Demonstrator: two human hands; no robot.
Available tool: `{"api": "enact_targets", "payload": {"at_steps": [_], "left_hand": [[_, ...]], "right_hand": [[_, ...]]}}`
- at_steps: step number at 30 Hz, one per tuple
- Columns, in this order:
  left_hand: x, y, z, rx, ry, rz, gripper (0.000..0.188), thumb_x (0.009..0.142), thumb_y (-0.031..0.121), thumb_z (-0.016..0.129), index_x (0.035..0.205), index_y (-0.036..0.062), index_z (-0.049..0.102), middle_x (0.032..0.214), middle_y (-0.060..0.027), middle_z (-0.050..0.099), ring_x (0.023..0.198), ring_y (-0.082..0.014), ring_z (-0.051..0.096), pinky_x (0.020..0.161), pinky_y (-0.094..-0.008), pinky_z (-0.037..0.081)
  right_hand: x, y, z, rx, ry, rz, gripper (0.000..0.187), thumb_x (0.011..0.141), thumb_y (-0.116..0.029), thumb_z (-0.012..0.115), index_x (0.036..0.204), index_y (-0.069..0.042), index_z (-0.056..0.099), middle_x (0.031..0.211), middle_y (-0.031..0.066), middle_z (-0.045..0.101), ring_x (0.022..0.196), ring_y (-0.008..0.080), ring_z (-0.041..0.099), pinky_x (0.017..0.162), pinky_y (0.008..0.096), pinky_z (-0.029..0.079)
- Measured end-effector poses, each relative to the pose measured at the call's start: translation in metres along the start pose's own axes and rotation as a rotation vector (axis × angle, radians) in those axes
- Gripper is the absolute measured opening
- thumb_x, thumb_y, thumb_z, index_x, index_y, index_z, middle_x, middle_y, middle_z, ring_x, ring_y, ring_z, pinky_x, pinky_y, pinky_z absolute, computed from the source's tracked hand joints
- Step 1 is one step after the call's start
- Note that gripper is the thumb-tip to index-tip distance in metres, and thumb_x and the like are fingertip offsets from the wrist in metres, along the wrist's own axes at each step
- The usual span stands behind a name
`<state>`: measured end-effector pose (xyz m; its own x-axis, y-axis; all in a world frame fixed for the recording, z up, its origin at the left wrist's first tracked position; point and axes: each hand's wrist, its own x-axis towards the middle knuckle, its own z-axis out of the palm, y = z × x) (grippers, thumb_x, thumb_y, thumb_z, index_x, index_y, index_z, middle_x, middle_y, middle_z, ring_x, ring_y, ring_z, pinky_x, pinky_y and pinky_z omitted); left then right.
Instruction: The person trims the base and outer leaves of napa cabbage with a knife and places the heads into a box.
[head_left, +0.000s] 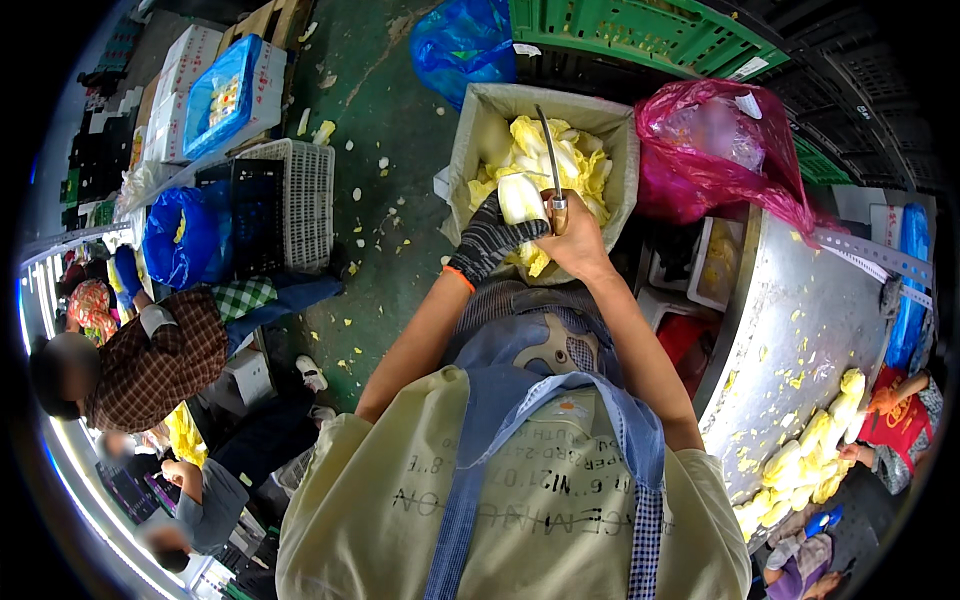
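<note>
A dark striped knit glove covers my left hand, whose fingers are wrapped round a pale trimmed napa cabbage. In my bare right hand is the wooden handle of a knife. Its thin, slightly curved blade points up and away from me, beside the cabbage. Both hands are close together over the near part of a lined bin. Loose yellow and white cabbage leaves fill the bin below them.
A pink plastic bag and a metal table bearing several cabbages stand to the right. A blue bag lies beyond the bin. Leaf scraps litter the green floor. Co-workers are at the left, another at the right.
</note>
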<state>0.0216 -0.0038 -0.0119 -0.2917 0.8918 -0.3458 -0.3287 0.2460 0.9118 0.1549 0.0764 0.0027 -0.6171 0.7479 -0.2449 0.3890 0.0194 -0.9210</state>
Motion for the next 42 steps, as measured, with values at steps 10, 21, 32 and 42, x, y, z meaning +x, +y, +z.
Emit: {"api": "enact_targets", "payload": {"at_steps": [10,21,32,42], "left_hand": [[-0.008,0.013,-0.013,0.019,-0.145,-0.033,0.064,0.068,0.017,0.073,0.122,0.0003,0.043,0.110,-0.0074,0.056,0.100,-0.0166,0.053,0.088,-0.0301,0.042],[-0.028,0.023,-0.031,-0.750,-0.445,-0.350,0.063,0.074,0.020,0.066,0.127,0.0044,0.037,0.108,-0.0142,0.056,0.095,-0.0270,0.058,0.085,-0.0391,0.048],[-0.019,-0.016,-0.022,-0.446,-0.163,-0.243,0.042,0.085,0.021,0.058,0.121,0.0050,0.045,0.110,-0.0044,0.054,0.099,-0.0132,0.052,0.086,-0.0276,0.043],[-0.022,0.005,-0.017,-0.158,-0.219,-0.107,0.051,0.083,0.028,0.061,0.124,0.0048,0.043,0.114,-0.0034,0.052,0.105,-0.0126,0.048,0.092,-0.0275,0.038]], "right_hand": [[0.008,-0.008,-0.021,0.055,-0.193,0.012,0.027,0.061,-0.008,0.064,0.086,-0.005,0.052,0.070,0.0046,0.052,0.062,0.0164,0.050,0.057,0.0291,0.043],[0.022,0.021,-0.041,-0.413,0.153,-0.329,0.045,0.069,-0.024,0.073,0.098,0.004,0.052,0.082,0.0104,0.059,0.074,0.0146,0.057,0.069,0.0266,0.046],[-0.005,-0.008,-0.007,0.195,-0.284,0.096,0.038,0.071,-0.013,0.072,0.100,0.002,0.051,0.086,0.0060,0.058,0.078,0.0108,0.055,0.070,0.0249,0.047],[-0.007,-0.004,-0.008,0.070,-0.209,0.100,0.037,0.063,-0.016,0.069,0.091,0.002,0.053,0.080,0.0102,0.060,0.074,0.0178,0.057,0.070,0.0288,0.046]]}}
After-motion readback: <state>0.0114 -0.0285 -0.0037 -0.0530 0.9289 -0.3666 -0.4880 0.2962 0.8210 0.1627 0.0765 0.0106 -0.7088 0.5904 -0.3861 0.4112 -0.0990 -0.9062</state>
